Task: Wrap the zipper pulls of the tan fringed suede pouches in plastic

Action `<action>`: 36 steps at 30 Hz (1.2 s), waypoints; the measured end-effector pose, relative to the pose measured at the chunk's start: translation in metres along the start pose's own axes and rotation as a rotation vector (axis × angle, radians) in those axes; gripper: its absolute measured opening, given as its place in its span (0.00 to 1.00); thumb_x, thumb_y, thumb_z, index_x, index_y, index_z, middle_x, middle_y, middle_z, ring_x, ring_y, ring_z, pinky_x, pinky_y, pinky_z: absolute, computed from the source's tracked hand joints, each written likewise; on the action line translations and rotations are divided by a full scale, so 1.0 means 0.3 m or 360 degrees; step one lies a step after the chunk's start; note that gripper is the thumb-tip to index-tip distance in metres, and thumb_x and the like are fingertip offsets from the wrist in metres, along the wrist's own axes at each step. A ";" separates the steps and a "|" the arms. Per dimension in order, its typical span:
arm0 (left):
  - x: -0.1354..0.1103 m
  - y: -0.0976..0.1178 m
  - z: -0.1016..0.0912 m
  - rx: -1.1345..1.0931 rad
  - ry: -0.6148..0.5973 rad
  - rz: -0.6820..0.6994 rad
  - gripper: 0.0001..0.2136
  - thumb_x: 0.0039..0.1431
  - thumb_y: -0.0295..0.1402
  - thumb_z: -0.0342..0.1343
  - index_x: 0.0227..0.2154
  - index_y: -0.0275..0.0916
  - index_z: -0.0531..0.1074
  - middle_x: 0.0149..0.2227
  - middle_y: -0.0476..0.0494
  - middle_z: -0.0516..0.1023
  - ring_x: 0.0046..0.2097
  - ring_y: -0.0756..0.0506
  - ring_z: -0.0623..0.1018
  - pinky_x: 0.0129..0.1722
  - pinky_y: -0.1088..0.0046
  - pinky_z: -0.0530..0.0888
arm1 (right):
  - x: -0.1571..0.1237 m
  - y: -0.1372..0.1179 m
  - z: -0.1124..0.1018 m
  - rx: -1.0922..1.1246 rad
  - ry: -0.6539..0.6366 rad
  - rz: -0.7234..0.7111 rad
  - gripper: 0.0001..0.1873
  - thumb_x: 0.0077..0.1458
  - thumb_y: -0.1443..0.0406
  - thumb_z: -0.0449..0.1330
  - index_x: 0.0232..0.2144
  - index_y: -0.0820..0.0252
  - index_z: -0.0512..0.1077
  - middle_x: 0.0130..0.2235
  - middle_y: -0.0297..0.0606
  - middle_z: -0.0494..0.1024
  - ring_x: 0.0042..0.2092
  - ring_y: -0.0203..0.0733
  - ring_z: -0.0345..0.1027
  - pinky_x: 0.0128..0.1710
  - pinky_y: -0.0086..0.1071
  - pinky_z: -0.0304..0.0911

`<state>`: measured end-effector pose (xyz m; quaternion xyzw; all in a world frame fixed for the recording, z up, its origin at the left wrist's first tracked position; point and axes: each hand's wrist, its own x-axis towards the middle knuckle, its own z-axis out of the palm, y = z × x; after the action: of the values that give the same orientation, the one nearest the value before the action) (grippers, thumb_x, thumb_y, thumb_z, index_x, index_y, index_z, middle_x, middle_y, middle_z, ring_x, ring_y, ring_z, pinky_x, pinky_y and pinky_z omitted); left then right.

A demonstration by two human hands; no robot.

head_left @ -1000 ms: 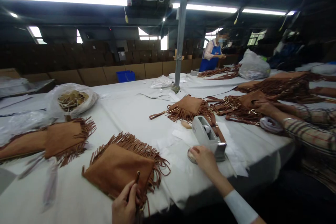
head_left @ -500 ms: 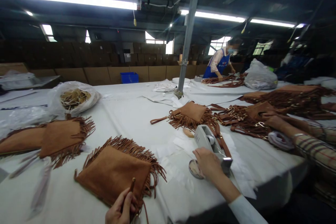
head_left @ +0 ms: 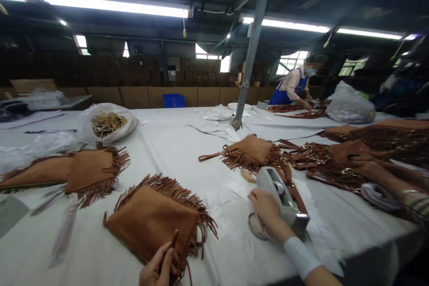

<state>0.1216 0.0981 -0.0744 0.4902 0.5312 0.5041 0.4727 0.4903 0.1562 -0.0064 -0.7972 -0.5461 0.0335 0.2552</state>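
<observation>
A brown suede bag (head_left: 157,221) with fringe lies on the white table in front of me. At its near corner my left hand (head_left: 160,266) pinches a narrow brown leather strap (head_left: 174,237), whose end sticks up above the thumb. My right hand (head_left: 266,208) is beside a grey tape dispenser (head_left: 268,175), its fingers curled and the tips hidden. A round roll (head_left: 254,227) lies partly under that hand. Just behind the dispenser, a smaller fringed bag (head_left: 253,147) has its wrist loop (head_left: 208,157) stretched to the left.
More fringed bags (head_left: 90,170) lie at the left, near a plastic sack (head_left: 130,123) of tan pieces. A metal post (head_left: 253,53) rises from the table. At right, a co-worker's hands (head_left: 368,165) handle bags and straps; another person in a blue apron (head_left: 281,96) works farther back.
The view has turned slightly left, so everything sits farther right. My left hand still holds the strap. My right hand stays by the dispenser, with its sleeve cuff farther from the wrist.
</observation>
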 end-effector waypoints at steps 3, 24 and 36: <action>0.001 -0.002 -0.003 0.0012 0.0010 0.0018 0.24 0.48 0.54 0.57 0.36 0.37 0.78 0.19 0.49 0.74 0.22 0.48 0.74 0.24 0.76 0.74 | 0.015 -0.004 -0.022 0.0298 -0.0035 0.0076 0.07 0.52 0.64 0.59 0.25 0.61 0.73 0.30 0.39 0.77 0.34 0.41 0.68 0.39 0.34 0.61; 0.001 0.126 -0.061 -0.0423 -0.0506 0.0089 0.19 0.55 0.47 0.57 0.36 0.34 0.74 0.22 0.50 0.72 0.25 0.51 0.70 0.32 0.75 0.68 | -0.415 -0.509 0.105 0.2089 -0.1114 0.0517 0.22 0.38 0.57 0.69 0.36 0.64 0.77 0.25 0.35 0.76 0.23 0.29 0.61 0.24 0.23 0.53; 0.005 0.128 -0.069 -0.0349 -0.0515 0.0034 0.19 0.50 0.46 0.60 0.31 0.32 0.77 0.18 0.50 0.69 0.21 0.53 0.66 0.23 0.78 0.62 | -0.509 -0.590 0.143 0.1284 -0.1108 -0.0156 0.15 0.40 0.57 0.65 0.21 0.65 0.79 0.20 0.36 0.76 0.23 0.35 0.62 0.23 0.26 0.52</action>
<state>0.1026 0.0986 -0.0350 0.5160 0.3850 0.4785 0.5971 0.2636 0.0850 0.0004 -0.5509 -0.5789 0.4914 0.3464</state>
